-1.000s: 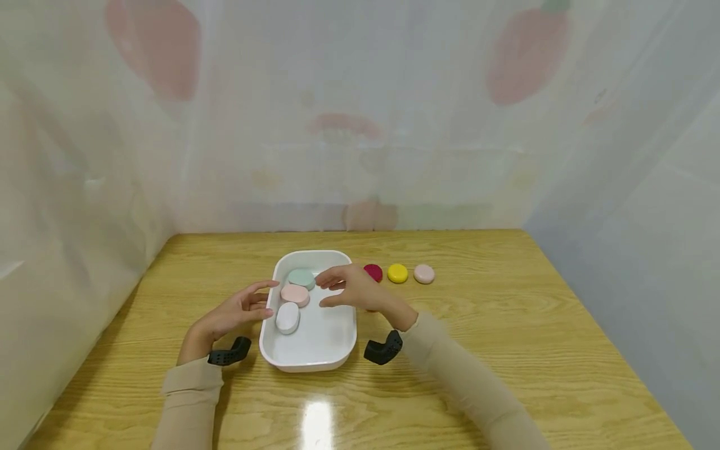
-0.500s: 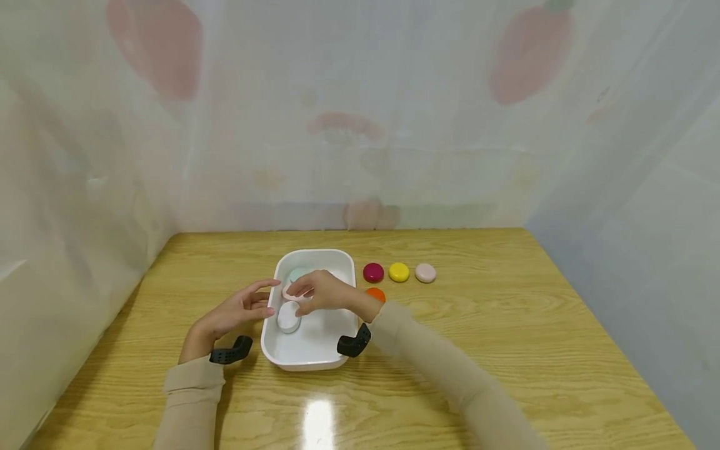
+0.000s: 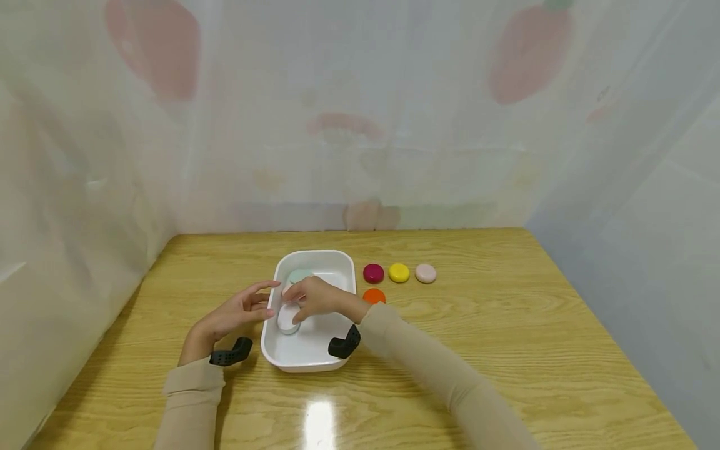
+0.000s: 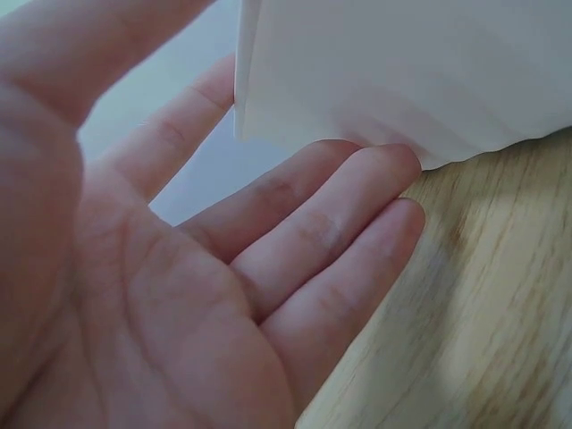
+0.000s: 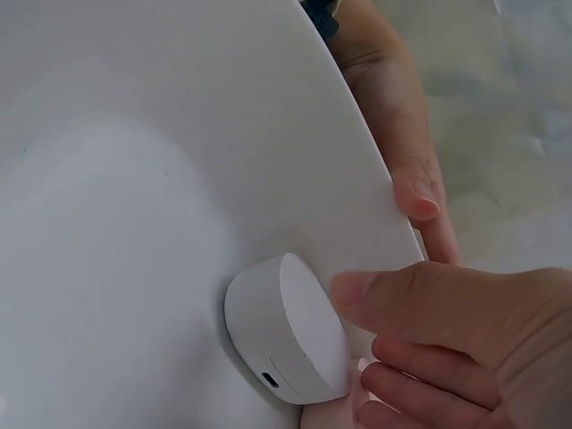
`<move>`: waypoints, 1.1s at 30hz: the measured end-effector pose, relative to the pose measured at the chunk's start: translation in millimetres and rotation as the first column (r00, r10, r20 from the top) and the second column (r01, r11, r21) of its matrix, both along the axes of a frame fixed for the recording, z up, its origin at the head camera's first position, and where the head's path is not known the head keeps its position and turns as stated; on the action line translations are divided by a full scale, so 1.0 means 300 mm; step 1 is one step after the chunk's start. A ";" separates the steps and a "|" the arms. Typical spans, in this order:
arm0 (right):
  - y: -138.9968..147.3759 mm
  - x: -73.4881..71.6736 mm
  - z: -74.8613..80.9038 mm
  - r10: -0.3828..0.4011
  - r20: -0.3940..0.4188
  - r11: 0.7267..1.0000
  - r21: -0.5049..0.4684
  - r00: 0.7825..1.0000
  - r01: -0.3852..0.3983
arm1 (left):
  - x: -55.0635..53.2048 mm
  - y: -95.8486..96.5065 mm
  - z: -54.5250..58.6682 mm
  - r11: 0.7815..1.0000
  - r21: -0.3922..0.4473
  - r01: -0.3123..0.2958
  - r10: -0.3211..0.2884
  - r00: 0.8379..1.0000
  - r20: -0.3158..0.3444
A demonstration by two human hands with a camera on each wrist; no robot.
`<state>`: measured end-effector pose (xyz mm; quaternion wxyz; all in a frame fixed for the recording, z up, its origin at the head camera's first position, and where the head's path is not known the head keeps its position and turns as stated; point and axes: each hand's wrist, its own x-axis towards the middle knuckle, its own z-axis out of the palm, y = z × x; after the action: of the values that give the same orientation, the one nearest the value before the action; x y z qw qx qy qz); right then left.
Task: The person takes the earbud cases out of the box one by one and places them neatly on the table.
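A white tray (image 3: pixel 323 353) stands on the table and holds several small rounded pieces along its left side. My left hand (image 3: pixel 233 312) is at the tray's left edge, its loosely extended fingers touching the outer wall (image 4: pixel 429 80). Inside the tray is my right hand (image 3: pixel 317 297), with its thumb by the upper edge of a white oval case (image 5: pixel 277 335) and its fingers over the pink oval piece (image 5: pixel 331 415). A small port shows on the white case's side. Behind them lies a pale green oval piece (image 3: pixel 300 275); the right hand mostly hides the pink one.
Right of the tray, a dark red disc (image 3: pixel 374 273), a yellow disc (image 3: pixel 399 273) and a pale pink disc (image 3: pixel 425 273) lie in a row. An orange disc (image 3: pixel 374 296) lies nearer, beside the right wrist. Printed curtains surround the wooden table (image 3: pixel 478 325).
My right hand has moved left and nearer within the tray, down to the white case and pink piece, uncovering the orange disc. My left hand has stayed at the tray's edge.
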<state>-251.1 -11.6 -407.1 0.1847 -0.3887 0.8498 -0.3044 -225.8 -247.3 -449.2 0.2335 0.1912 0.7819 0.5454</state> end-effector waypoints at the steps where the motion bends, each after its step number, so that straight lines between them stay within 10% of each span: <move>1: -0.003 0.001 -0.001 -0.001 -0.001 1.000 0.005 1.000 0.001 | 0.000 0.001 -0.001 1.000 0.001 -0.004 0.004 1.000 0.005; 20: -0.016 0.010 0.002 0.032 -0.049 0.986 0.166 0.998 -0.023 | -0.002 0.000 -0.004 1.000 -0.007 0.004 -0.004 1.000 -0.024; 33: -0.043 0.018 0.010 0.170 -0.224 0.918 0.391 0.960 -0.072 | 0.004 0.003 -0.002 1.000 -0.003 -0.002 0.002 1.000 -0.019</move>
<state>-245.6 -24.4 -404.0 0.1648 -0.4335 0.8832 -0.0704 -224.6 -246.5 -449.8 0.2257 0.1951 0.7851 0.5427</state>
